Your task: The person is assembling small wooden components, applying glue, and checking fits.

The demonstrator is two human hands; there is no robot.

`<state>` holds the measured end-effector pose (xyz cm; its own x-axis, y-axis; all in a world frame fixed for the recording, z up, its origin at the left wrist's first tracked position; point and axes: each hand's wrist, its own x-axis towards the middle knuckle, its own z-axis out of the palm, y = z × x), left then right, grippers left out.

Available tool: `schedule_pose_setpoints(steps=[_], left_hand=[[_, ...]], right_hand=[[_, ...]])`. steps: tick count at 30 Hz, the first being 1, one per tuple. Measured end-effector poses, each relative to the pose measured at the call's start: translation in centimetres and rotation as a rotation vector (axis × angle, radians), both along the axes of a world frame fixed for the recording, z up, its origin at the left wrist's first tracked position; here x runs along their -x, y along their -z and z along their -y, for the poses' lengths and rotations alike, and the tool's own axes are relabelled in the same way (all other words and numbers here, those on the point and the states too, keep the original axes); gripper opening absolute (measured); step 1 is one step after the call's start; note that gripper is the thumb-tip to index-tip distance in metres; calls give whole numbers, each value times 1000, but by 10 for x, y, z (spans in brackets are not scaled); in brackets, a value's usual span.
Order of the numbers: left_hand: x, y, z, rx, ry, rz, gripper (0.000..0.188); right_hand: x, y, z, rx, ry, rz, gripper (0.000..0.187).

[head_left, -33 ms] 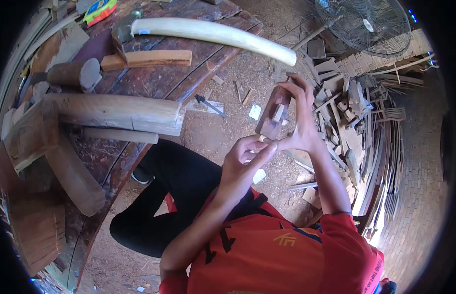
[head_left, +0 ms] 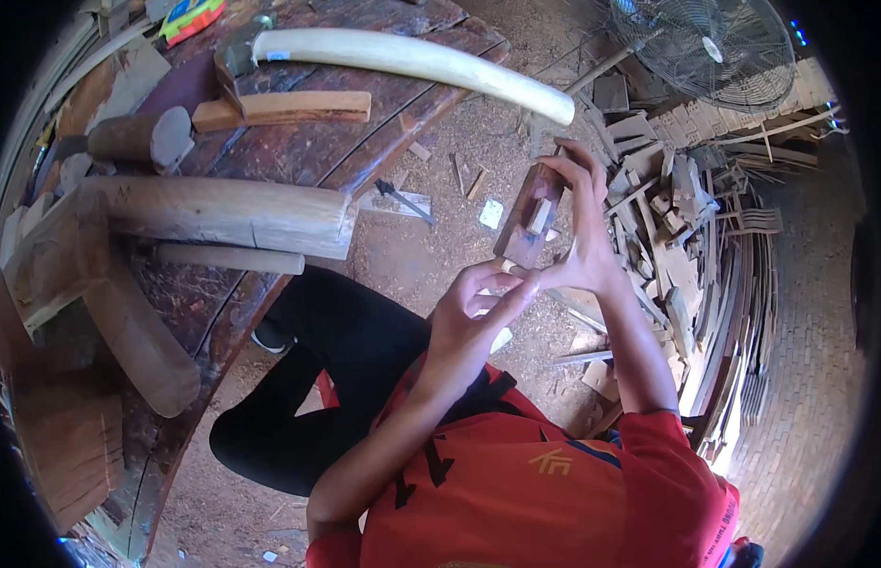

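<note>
In front of my torso, both hands hold a small dark wooden hand plane, tilted with its far end up and to the right. A pale wedge-like block stands in its middle. My right hand wraps its fingers over the far end and right side, thumb stretched down toward the near end. At that near end, my left hand is closed, thumb and forefinger pinched at the plane's lower edge. The left fingertips and the plane's underside are partly hidden.
On the dark wooden bench at left lie an adze-like tool with a curved pale handle, an orange-brown wood strip, a thick timber piece and a tape measure. Scrap wood piles up at right, below a fan.
</note>
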<state>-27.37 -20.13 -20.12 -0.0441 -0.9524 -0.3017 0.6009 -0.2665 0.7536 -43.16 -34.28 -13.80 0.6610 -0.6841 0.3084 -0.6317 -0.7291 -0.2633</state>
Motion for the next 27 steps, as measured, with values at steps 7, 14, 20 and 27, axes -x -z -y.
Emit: schedule_pose_setpoints(steps=[7, 14, 20, 27], left_hand=[[-2, -14, -28, 52, 55, -74, 44], [-22, -8, -42, 219, 189, 129, 26], [-25, -15, -42, 264, 203, 84, 26], [-43, -32, -50, 349, 188, 175, 27]], right_hand=[[2, 0, 3, -128, -20, 155, 121], [9, -41, 7, -379, -14, 224, 119], [36, -113, 14, -444, -31, 453, 114], [49, -171, 68, -490, -333, 551, 100]])
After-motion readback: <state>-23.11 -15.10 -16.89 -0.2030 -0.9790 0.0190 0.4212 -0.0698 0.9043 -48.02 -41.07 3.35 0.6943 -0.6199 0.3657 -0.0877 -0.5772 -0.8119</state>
